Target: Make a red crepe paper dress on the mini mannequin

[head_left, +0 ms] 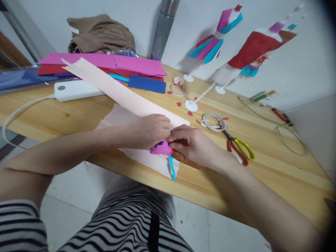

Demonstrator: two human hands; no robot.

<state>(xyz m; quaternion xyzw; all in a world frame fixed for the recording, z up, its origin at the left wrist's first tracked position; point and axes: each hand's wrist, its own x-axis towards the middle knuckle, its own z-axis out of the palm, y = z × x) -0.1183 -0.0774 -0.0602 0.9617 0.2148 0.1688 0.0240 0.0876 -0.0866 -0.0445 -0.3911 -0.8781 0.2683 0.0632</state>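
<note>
Both hands meet over a pale pink paper sheet (147, 162) near the table's front edge. Between them is a small bright pink crepe-paper piece (160, 148), with dark blue showing inside and a light blue strip (172, 168) hanging below it. My left hand (153, 128) curls over the piece from above, its fingers bent and their tips partly hidden. Thumb and fingers of my right hand (190, 141) pinch the piece's right edge, where some red shows. A long folded pale pink paper (118, 89) stretches behind the hands to the back left.
Scissors (238, 150) and a white tape roll (214, 122) lie at right. Small mannequins in paper clothes, one red-topped (253, 49), stand at the back. Left are stacked coloured papers (102, 63), a white power bank-like box (78, 90) and a grey flask (164, 31).
</note>
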